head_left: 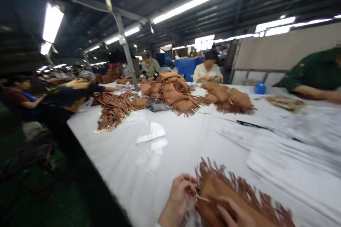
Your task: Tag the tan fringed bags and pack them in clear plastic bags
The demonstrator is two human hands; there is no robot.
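Note:
A brown fringed bag (222,188) lies at an angle on the white table in front of me, its tassels along the far and right edges. My left hand (179,197) is closed in a pinch at the bag's left corner. A thin pale cord or chain (202,198) runs from those fingertips over the bag; blur hides its exact kind. On the near side, my right hand (237,215) rests on the bag's surface with fingers stretched out and apart, partly cut off by the lower frame edge.
White slips (151,136) lie on the table (114,156). Brown straps with gold clasps (113,111) are heaped at left, with fringed bags (170,92) piled beyond. Clear plastic sheets (301,152) cover the right side. A small blue box (260,88) stands farther back. Several people work around the table.

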